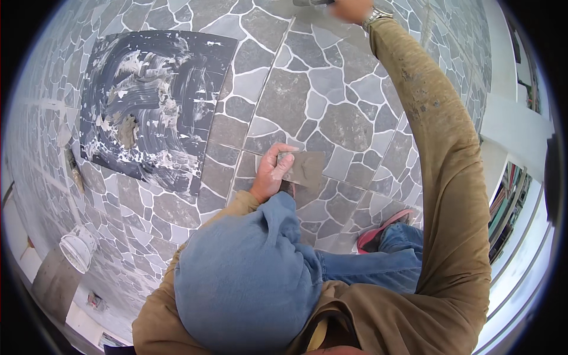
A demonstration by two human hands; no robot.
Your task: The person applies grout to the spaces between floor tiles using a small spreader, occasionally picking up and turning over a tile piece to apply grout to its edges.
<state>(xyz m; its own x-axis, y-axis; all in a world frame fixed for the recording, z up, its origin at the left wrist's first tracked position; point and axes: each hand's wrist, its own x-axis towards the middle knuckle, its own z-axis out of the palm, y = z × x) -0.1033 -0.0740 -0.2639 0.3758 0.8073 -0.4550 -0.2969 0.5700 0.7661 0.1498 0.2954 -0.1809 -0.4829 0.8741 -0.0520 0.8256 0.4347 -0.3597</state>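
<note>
Grips a flat, grey, rectangular plate (pixel 309 168) in the left hand (pixel 274 173), right of the large, dark-grey board (pixel 220 54) smeared with pale paste. Reaches with the blurred right hand (pixel 352 9) well beyond the board's upper right corner, beside a dark, cropped tool (pixel 316 2); cannot tell whether clenched around it. Leans over grey, stone-patterned floor tiles (pixel 284 99) around the board, with a white, round bucket (pixel 86 238) to its lower left.

L hand (pixel 274 171) holds gry plate (pixel 306 168), R hand (pixel 352 9) dk tool (pixel 313 2).
</note>
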